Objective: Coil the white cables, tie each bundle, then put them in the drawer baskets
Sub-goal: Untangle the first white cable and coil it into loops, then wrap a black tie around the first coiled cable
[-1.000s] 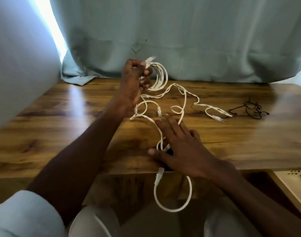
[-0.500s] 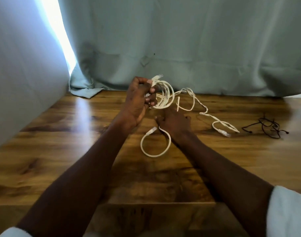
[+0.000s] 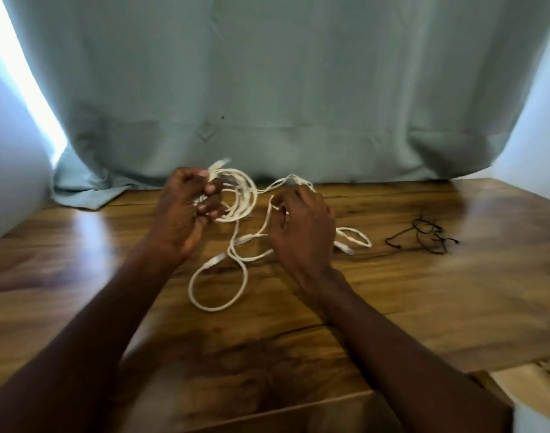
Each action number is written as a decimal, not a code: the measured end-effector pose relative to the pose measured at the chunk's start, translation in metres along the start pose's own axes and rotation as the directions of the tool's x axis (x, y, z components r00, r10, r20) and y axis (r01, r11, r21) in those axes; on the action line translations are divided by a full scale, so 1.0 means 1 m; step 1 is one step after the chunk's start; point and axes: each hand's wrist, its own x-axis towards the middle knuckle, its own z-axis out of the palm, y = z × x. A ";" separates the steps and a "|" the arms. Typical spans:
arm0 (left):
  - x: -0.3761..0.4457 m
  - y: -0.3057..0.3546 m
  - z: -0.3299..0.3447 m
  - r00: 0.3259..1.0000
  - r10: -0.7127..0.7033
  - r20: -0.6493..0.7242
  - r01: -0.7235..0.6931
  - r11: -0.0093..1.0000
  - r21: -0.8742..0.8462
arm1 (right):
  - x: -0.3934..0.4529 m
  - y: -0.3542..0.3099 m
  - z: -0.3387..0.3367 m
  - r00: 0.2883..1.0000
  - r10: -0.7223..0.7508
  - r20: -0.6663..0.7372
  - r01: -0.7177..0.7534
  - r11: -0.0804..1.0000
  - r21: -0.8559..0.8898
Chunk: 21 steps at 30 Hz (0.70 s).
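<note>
My left hand (image 3: 186,214) is closed around a partly wound coil of white cable (image 3: 242,195), held above the wooden table (image 3: 423,307), with a plug end sticking up past the thumb. My right hand (image 3: 302,226) pinches a loose strand of the white cable just right of the coil. More white cable lies on the table: a loop (image 3: 217,285) in front of my hands and a short looped end (image 3: 358,240) to the right of my right hand.
A tangle of thin black ties (image 3: 423,235) lies on the table at the right. A pale green curtain (image 3: 267,89) hangs along the table's far edge. A perforated light wooden drawer basket (image 3: 545,376) shows at the lower right corner.
My right hand lifted off the table near the front edge and moved up to the coil, taking a strand. The cable loop that hung over the edge now lies on the table.
</note>
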 end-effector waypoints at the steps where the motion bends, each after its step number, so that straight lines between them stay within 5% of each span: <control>1: -0.001 -0.002 0.001 1.000 -0.009 0.011 0.008 1.000 0.012 | 0.000 0.008 -0.007 1.000 0.021 -0.003 -0.021 0.998 -0.061; 3: -0.004 -0.004 0.005 0.999 -0.024 0.036 0.022 0.998 0.053 | -0.005 0.029 -0.012 0.972 0.175 0.154 -0.141 0.967 -0.212; 6: -0.010 -0.011 0.020 0.998 -0.051 0.048 0.045 0.992 0.117 | -0.016 0.057 -0.007 0.778 0.420 0.468 -0.301 0.902 -0.309; 10: -0.016 -0.026 0.052 0.995 -0.066 0.070 0.056 0.988 0.143 | -0.026 0.052 0.004 0.780 0.234 0.581 -0.088 0.959 -0.269; 13: -0.009 -0.040 0.090 0.997 -0.038 0.066 0.026 0.983 0.183 | -0.028 0.045 0.000 0.831 0.155 0.534 -0.086 0.985 -0.152; 16: 0.006 -0.059 0.134 0.998 0.004 0.060 -0.014 0.986 0.163 | -0.020 0.044 -0.019 0.921 0.269 0.281 -0.269 0.962 -0.038; 18: 0.020 -0.074 0.163 0.999 0.026 0.038 -0.031 0.990 0.139 | -0.011 0.053 -0.038 0.897 0.429 0.106 -0.437 0.897 0.061; 21: 0.039 -0.100 0.195 0.998 0.043 -0.048 -0.039 0.996 0.079 | -0.001 0.089 -0.064 0.766 0.635 -0.100 -0.617 0.770 0.159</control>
